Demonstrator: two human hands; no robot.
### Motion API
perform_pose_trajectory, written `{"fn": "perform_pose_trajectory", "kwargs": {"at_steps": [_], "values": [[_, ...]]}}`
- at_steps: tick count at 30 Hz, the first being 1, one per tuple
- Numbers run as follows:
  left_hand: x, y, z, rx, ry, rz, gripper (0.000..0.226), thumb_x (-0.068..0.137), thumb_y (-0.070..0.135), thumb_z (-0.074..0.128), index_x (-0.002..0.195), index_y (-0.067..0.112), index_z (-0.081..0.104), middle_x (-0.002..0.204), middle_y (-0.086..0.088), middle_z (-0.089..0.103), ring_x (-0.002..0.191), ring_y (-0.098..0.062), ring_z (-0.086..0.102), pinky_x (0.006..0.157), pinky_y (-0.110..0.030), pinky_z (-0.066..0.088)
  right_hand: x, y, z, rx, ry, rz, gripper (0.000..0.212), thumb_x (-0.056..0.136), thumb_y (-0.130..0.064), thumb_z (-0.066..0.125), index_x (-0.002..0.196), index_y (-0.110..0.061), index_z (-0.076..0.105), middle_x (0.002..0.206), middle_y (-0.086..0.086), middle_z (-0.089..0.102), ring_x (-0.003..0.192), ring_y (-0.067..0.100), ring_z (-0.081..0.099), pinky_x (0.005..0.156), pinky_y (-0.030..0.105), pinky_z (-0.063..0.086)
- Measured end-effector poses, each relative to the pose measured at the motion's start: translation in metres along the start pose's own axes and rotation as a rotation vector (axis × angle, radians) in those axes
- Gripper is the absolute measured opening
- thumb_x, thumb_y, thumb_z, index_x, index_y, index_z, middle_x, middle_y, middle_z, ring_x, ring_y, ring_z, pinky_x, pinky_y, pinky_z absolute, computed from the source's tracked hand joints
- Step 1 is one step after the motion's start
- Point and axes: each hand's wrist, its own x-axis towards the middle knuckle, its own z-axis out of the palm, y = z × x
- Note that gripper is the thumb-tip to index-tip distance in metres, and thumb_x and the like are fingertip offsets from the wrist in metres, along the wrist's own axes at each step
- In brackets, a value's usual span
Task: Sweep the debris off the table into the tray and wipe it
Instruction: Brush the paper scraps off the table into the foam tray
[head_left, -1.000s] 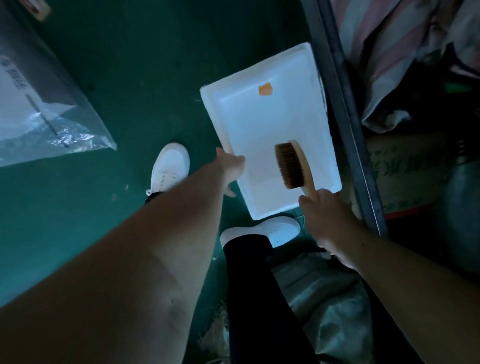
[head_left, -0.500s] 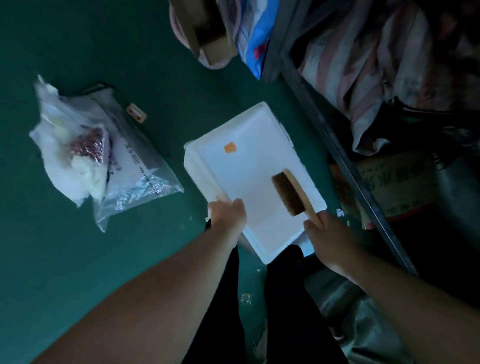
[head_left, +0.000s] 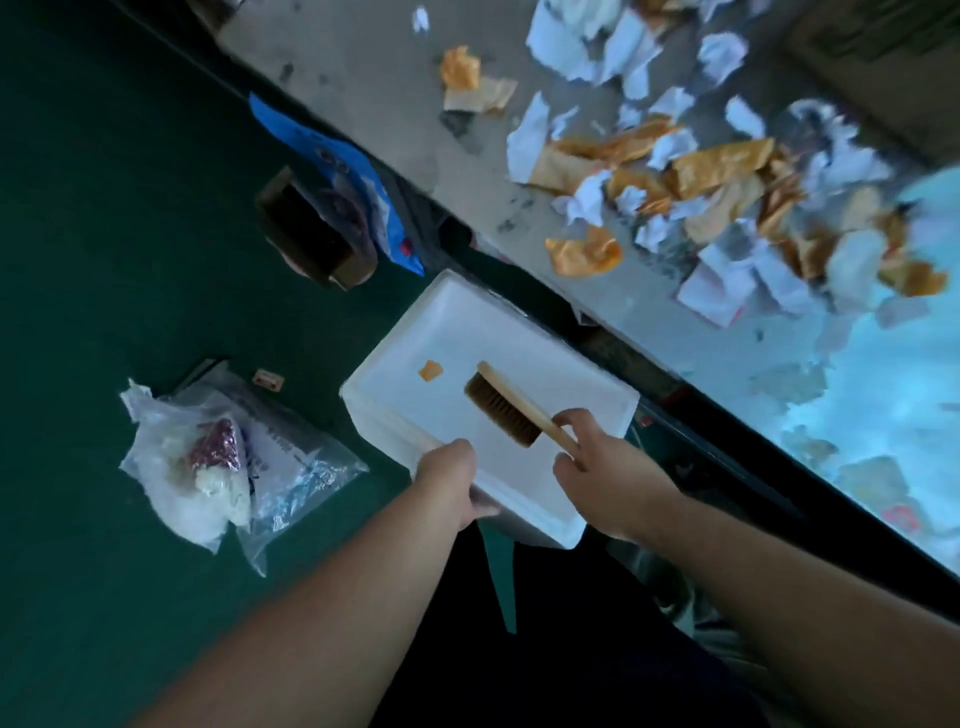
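Note:
A white foam tray (head_left: 467, 322) hangs in the air just below the table's near edge, with one small orange scrap (head_left: 430, 370) lying inside. My left hand (head_left: 449, 478) grips the tray's near rim. My right hand (head_left: 597, 462) holds the wooden handle of a brown-bristled brush (head_left: 501, 410), which hovers over the tray's inside. On the grey table (head_left: 374, 62) at the upper right lies a heap of torn white and orange paper debris (head_left: 675, 176).
The green floor (head_left: 104, 208) fills the left. On it lie a clear plastic bag (head_left: 218, 457) with white and red contents, a small tag (head_left: 268, 379), a brown box (head_left: 311, 234) and a blue packet (head_left: 358, 182). A dark metal rail (head_left: 727, 431) edges the table.
The view has swung up from the floor to the table's littered top. Both hands have lifted the tray and brush up toward the table edge.

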Motion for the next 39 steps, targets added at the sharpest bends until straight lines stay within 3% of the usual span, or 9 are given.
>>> {"fn": "perform_pose_trajectory", "kwargs": {"at_steps": [4, 8, 13, 22, 25, 28, 30, 35, 39], "values": [[-0.031, -0.006, 0.019, 0.007, -0.043, 0.036, 0.028, 0.096, 0.012, 0.053, 0.123, 0.005, 0.052, 0.117, -0.025, 0.063, 0.101, -0.047, 0.064, 0.075, -0.070, 0.058, -0.039, 0.019, -0.030, 0.021, 0.045, -0.078, 0.029, 0.103, -0.026, 0.040, 0.132, -0.031, 0.037, 0.068, -0.011, 0.049, 0.049, 0.013, 0.046, 0.043, 0.028, 0.030], [-0.064, -0.010, 0.047, 0.107, -0.017, 0.082, 0.021, 0.101, 0.013, 0.051, 0.118, 0.000, 0.050, 0.107, -0.023, 0.060, 0.093, -0.043, 0.060, 0.074, -0.066, 0.059, -0.070, 0.048, -0.065, 0.076, 0.129, -0.132, 0.028, 0.104, -0.031, 0.039, 0.131, -0.036, 0.036, 0.063, -0.006, 0.053, 0.050, 0.014, 0.049, 0.045, 0.030, 0.031], [-0.094, -0.017, 0.073, 0.144, -0.010, 0.116, 0.014, 0.104, 0.011, 0.048, 0.097, -0.001, 0.045, 0.094, -0.019, 0.050, 0.079, -0.037, 0.051, 0.075, -0.060, 0.053, -0.089, 0.085, -0.103, 0.133, 0.240, -0.160, 0.030, 0.101, -0.034, 0.042, 0.128, -0.044, 0.036, 0.068, -0.004, 0.059, 0.060, 0.023, 0.060, 0.060, 0.044, 0.051], [-0.101, -0.028, 0.092, 0.041, -0.097, 0.153, 0.013, 0.102, 0.008, 0.043, 0.111, 0.003, 0.052, 0.100, -0.020, 0.059, 0.105, -0.040, 0.058, 0.086, -0.066, 0.050, -0.072, 0.129, -0.149, 0.041, 0.413, -0.064, 0.032, 0.100, -0.035, 0.042, 0.130, -0.042, 0.032, 0.101, 0.005, 0.067, 0.086, 0.037, 0.063, 0.074, 0.047, 0.054], [-0.105, -0.027, 0.093, 0.100, -0.096, 0.167, 0.014, 0.102, 0.008, 0.041, 0.110, 0.004, 0.051, 0.099, -0.020, 0.059, 0.088, -0.037, 0.059, 0.074, -0.061, 0.053, -0.068, 0.129, -0.148, -0.044, 0.391, -0.069, 0.032, 0.101, -0.037, 0.040, 0.132, -0.042, 0.032, 0.112, 0.003, 0.066, 0.091, 0.035, 0.064, 0.074, 0.045, 0.054], [-0.104, -0.019, 0.092, 0.136, -0.104, 0.179, 0.024, 0.101, 0.009, 0.042, 0.124, 0.003, 0.049, 0.104, -0.022, 0.061, 0.088, -0.040, 0.061, 0.044, -0.052, 0.056, -0.071, 0.125, -0.134, -0.133, 0.325, -0.076, 0.032, 0.101, -0.034, 0.037, 0.132, -0.040, 0.031, 0.115, 0.001, 0.066, 0.092, 0.034, 0.064, 0.074, 0.045, 0.054], [-0.098, -0.011, 0.091, 0.133, -0.122, 0.185, 0.028, 0.100, 0.008, 0.044, 0.126, 0.003, 0.050, 0.108, -0.023, 0.062, 0.090, -0.041, 0.061, 0.039, -0.052, 0.055, -0.076, 0.120, -0.124, -0.136, 0.299, -0.081, 0.033, 0.101, -0.033, 0.036, 0.133, -0.039, 0.031, 0.110, 0.001, 0.066, 0.087, 0.032, 0.064, 0.072, 0.045, 0.055], [-0.091, 0.003, 0.083, 0.123, -0.168, 0.174, 0.028, 0.098, 0.008, 0.049, 0.126, 0.005, 0.050, 0.115, -0.024, 0.062, 0.104, -0.044, 0.062, 0.055, -0.062, 0.059, -0.086, 0.104, -0.112, -0.158, 0.287, -0.096, 0.036, 0.099, -0.036, 0.038, 0.133, -0.045, 0.033, 0.107, -0.005, 0.068, 0.087, 0.026, 0.065, 0.067, 0.037, 0.049], [-0.087, 0.012, 0.075, 0.142, -0.184, 0.168, 0.028, 0.098, 0.009, 0.050, 0.126, 0.006, 0.052, 0.114, -0.023, 0.064, 0.108, -0.044, 0.063, 0.065, -0.068, 0.059, -0.084, 0.087, -0.121, -0.016, 0.473, -0.007, 0.034, 0.100, -0.036, 0.040, 0.131, -0.047, 0.031, 0.101, -0.001, 0.067, 0.082, 0.030, 0.063, 0.065, 0.040, 0.051]]}}
